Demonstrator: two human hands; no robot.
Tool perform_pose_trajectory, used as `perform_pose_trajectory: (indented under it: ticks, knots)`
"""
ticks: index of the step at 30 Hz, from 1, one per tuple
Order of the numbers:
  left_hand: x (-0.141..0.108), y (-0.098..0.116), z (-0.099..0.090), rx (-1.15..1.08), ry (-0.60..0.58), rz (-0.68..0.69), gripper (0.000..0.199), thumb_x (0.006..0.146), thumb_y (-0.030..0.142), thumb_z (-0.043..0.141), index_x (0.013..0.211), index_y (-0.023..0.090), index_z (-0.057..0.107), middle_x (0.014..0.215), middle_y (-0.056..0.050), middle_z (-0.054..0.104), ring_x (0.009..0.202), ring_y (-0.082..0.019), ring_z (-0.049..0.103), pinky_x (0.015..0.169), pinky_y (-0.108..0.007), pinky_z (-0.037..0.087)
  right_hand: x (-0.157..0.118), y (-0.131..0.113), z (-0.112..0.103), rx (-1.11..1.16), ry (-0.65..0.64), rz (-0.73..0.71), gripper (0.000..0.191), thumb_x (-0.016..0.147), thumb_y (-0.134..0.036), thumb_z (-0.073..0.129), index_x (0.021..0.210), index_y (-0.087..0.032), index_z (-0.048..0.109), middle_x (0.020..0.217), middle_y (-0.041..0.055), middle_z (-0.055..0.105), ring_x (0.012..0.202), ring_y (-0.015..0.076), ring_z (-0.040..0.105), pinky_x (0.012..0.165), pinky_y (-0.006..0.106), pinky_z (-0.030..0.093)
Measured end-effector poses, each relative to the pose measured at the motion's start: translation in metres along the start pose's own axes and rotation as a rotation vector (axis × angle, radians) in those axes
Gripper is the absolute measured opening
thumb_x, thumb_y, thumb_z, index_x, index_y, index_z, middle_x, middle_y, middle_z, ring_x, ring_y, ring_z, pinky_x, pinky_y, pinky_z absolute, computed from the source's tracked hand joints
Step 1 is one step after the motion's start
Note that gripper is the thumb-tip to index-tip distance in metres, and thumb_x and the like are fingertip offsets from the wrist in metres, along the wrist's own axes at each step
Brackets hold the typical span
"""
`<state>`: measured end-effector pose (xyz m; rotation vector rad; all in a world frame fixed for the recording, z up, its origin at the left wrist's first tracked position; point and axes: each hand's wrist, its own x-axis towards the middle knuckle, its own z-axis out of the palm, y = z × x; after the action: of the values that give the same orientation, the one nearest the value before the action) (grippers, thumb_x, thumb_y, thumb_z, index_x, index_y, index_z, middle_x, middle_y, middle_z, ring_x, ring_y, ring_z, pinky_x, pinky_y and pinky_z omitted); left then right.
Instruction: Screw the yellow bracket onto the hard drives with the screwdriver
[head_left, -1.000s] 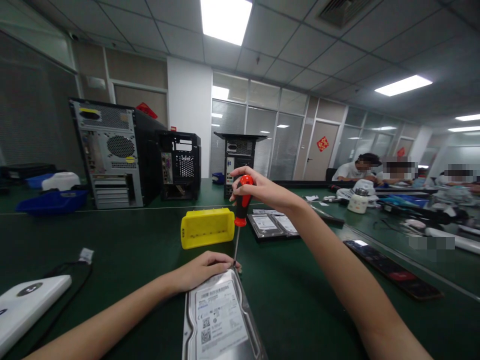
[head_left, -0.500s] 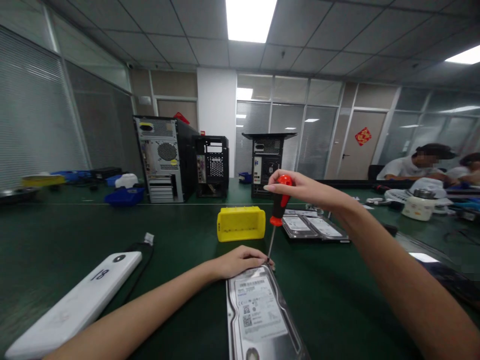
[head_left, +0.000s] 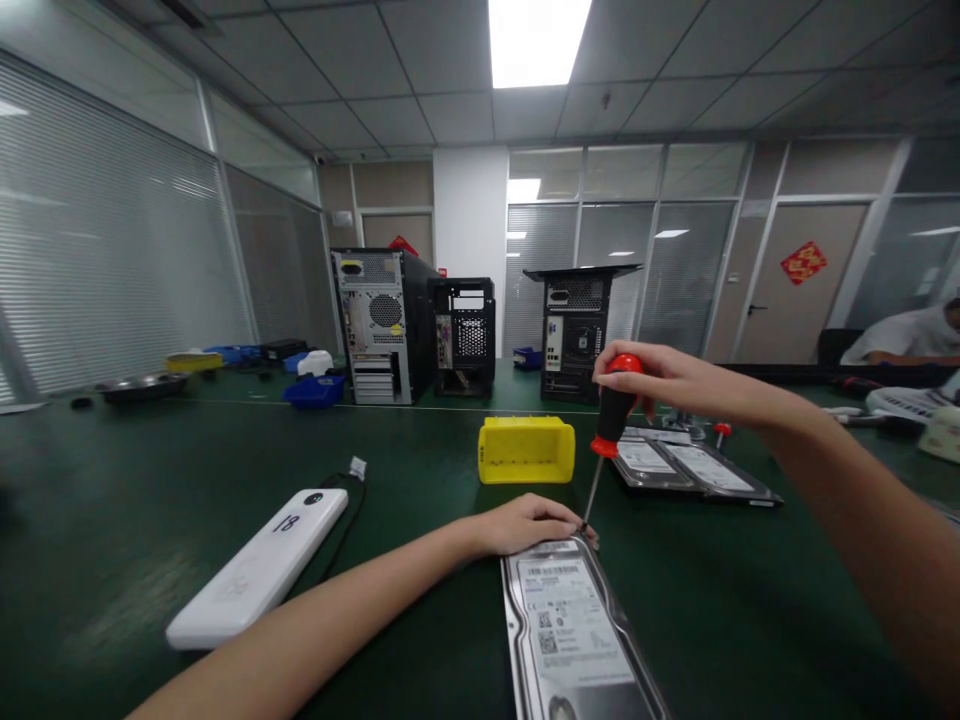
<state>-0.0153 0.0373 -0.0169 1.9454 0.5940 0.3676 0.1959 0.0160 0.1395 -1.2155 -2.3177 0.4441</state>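
A silver hard drive (head_left: 574,625) with a white label lies on the green table in front of me. My left hand (head_left: 529,524) rests over its far end, fingers curled round the edge by the far right corner. In my right hand (head_left: 652,375) is a screwdriver (head_left: 613,415) with a black and red handle, gripped near the top. The screwdriver leans slightly, and its tip meets the drive's far right corner beside my left fingertips. Whether a screw sits under the tip is too small to tell.
Beyond the drive stands a yellow bin (head_left: 526,450). More hard drives (head_left: 709,468) lie at right, with a red-topped tool (head_left: 721,432) behind. A white power bank (head_left: 259,570) with a cable is at left. Computer cases (head_left: 382,325) line the back. A person (head_left: 904,340) sits far right.
The camera view has turned left, so everything appears shifted to the right. Both hands keep their places, with the screwdriver tip still at the drive's corner.
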Motion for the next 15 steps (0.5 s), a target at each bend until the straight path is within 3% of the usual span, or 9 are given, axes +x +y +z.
perform_pose_trajectory:
  ticks: [5,11,15]
  knots:
    - [0.0009,0.0006,0.0010,0.028,0.013,0.037,0.035,0.090,0.032,0.046,0.114,0.012,0.061,0.117,-0.008,0.062,0.109,-0.019,0.054,0.095,-0.029,0.038,0.0014,-0.0007,0.0008,-0.213,0.112,-0.001,0.034,0.078,-0.052,0.053,0.084,-0.019,0.057,0.072,0.0016,0.055,0.060,0.0118,0.049,0.053,0.025,0.040]
    - [0.0016,-0.0031,0.0002,0.005,-0.002,0.058,0.034,0.091,0.030,0.045,0.115,0.012,0.060,0.116,-0.008,0.062,0.108,-0.019,0.055,0.094,-0.029,0.039,-0.0018,0.0011,-0.0037,-0.124,0.033,-0.054,0.033,0.079,-0.048,0.054,0.100,-0.022,0.054,0.098,0.0036,0.059,0.079,0.0155,0.056,0.064,0.028,0.045]
    - [0.0011,-0.0040,-0.0003,-0.008,-0.004,0.061,0.033,0.091,0.029,0.044,0.116,0.014,0.059,0.116,-0.007,0.062,0.109,-0.018,0.055,0.095,-0.029,0.038,0.0013,-0.0006,0.0005,-0.150,0.069,-0.048,0.034,0.078,-0.050,0.055,0.094,-0.020,0.055,0.092,0.0043,0.059,0.078,0.0169,0.057,0.068,0.031,0.046]
